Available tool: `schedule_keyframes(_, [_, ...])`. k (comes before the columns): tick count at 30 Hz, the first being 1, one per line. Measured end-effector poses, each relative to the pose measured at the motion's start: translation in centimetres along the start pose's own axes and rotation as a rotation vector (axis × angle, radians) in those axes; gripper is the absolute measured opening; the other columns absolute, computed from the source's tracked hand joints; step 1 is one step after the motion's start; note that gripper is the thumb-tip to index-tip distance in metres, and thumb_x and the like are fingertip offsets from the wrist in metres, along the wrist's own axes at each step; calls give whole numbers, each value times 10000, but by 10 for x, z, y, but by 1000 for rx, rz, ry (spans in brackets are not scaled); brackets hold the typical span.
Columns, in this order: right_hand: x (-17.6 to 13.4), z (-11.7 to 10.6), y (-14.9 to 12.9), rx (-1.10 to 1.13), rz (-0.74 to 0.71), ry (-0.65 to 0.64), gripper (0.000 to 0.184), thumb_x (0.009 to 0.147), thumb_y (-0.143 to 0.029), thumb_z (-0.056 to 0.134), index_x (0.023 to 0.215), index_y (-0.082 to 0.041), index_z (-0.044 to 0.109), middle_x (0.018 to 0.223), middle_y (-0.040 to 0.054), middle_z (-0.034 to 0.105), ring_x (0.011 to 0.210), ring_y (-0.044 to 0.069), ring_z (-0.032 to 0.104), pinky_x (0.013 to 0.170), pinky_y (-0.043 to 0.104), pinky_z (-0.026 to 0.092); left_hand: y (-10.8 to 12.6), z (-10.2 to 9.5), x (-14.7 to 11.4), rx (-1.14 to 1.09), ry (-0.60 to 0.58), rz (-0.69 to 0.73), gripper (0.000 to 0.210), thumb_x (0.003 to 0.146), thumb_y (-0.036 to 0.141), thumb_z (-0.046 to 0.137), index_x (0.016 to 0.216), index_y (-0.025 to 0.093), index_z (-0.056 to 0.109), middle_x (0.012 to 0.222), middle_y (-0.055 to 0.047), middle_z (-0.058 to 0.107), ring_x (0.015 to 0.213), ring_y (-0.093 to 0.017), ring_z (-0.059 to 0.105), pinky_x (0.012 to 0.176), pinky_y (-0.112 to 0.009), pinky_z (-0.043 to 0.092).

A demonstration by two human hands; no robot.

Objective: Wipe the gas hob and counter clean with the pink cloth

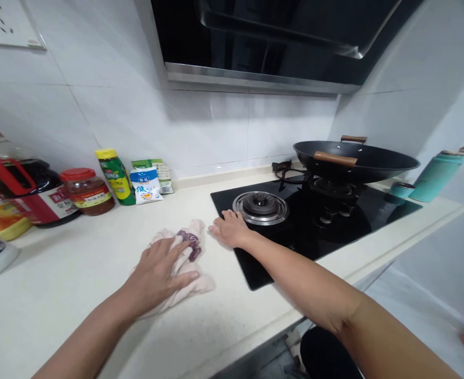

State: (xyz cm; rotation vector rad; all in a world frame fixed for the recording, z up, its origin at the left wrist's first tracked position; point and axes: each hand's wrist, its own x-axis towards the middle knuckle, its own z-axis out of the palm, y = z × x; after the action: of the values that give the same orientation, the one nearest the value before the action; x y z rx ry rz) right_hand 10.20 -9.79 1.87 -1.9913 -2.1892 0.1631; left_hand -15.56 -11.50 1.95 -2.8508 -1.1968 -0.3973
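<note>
My left hand [159,268] grips a crumpled pale pink cloth [196,284] from above, thumb and fingers spread over it against the counter. A purple patterned patch shows on the cloth just beyond the fingertips. My right hand [230,230] rests palm down at the left edge of the black glass cooktop [255,263], open and holding nothing. Its fingertips lie close to the left burner [260,207], which has a metal ring and no pan on it.
A large black wok [377,163] stands on the right burner. Behind it to the right are a teal bottle [437,176] and a small teal lid [402,190]. Along the left wall stand a red-lidded jar [88,192], a green bottle [116,176] and a salt packet [147,187]. Overhead hangs a range hood [263,79].
</note>
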Motion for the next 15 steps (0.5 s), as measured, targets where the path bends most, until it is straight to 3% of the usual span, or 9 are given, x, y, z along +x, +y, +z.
schedule_keyframes(5, [0, 0, 0, -19, -3, 14, 601, 1043, -544, 246, 1398, -166, 552, 1539, 200, 388, 1468, 363, 270, 1182, 553, 165, 19, -2, -1, -47, -48, 144, 812, 835, 792, 534, 1456, 268, 519, 1444, -148, 513, 1332, -395, 429, 1084, -538, 377])
schedule_keyframes(10, [1, 4, 2, -35, -8, 29, 599, 1043, -554, 234, 1389, -186, 557, 1528, 192, 404, 1451, 354, 294, 1171, 548, 190, 22, -7, 2, -69, -118, 36, 647, 896, 631, 558, 1450, 297, 525, 1490, -111, 492, 1383, -384, 409, 1082, -516, 400])
schedule_keyframes(15, [-1, 3, 2, -42, -16, 18, 607, 1046, -551, 236, 1409, -174, 544, 1542, 203, 384, 1466, 362, 273, 1175, 547, 179, 13, -10, 5, -80, -134, -71, 591, 914, 578, 517, 1441, 312, 528, 1512, -98, 475, 1411, -373, 385, 1086, -529, 397])
